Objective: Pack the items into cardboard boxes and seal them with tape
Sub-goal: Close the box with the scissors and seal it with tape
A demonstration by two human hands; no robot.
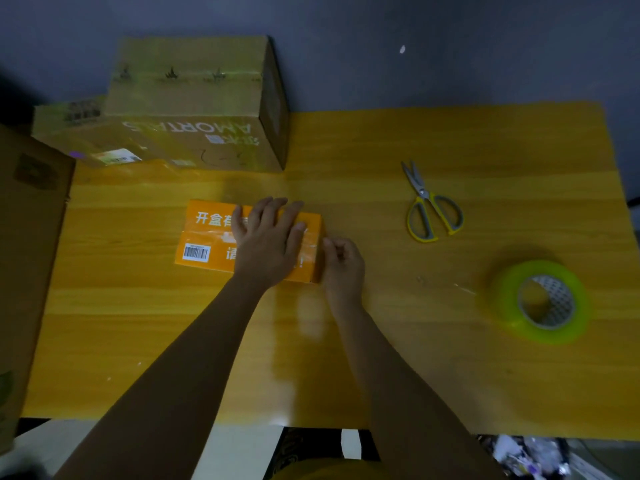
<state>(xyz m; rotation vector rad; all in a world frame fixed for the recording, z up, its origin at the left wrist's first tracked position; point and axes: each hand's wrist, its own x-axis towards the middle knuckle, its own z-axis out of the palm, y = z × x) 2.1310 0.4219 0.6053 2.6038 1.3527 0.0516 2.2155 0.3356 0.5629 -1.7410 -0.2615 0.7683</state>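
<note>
Small orange box (221,242) lies closed, flaps up, left of centre on the yellow table (450,375), a clear tape strip visible along its top seam; judged step: smoothing the tape end down over the right edge, sealing nearly done for this 1 box. Left hand (266,244) rests flat on the lid, fingers straight and spread, likely to pin the box against sliding, while the right hand (343,261) sits at the right end face, fingers curled, thumb and forefinger apparently pinching the tape end, though the strip itself is too faint to confirm. Scissors (429,206) and tape roll (542,301) lie well apart to the right, within reach; 2 large cartons (194,109) stand at the far left.
</note>
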